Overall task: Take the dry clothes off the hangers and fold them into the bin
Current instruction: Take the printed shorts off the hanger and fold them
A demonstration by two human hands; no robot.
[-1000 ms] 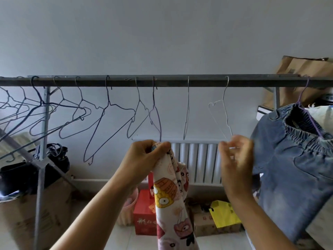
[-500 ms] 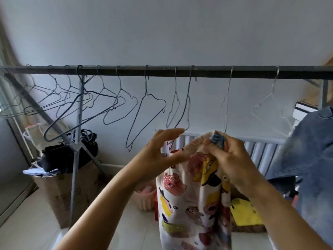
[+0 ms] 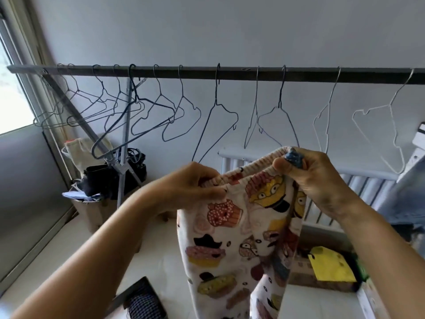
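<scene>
While the wire hangers (image 3: pixel 216 111) dangle bare on the rail (image 3: pixel 230 73), both hands, left (image 3: pixel 193 187) and right (image 3: pixel 319 180), pinch the waistband of cartoon-print trousers (image 3: pixel 239 238) (legs hanging floorward) below it.

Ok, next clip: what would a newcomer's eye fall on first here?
The cartoon-print garment at centre, hanging down, its ribbed waistband pinched by the left hand and right hand. Above, a row of bare wire hangers on the rail across the top.
</scene>
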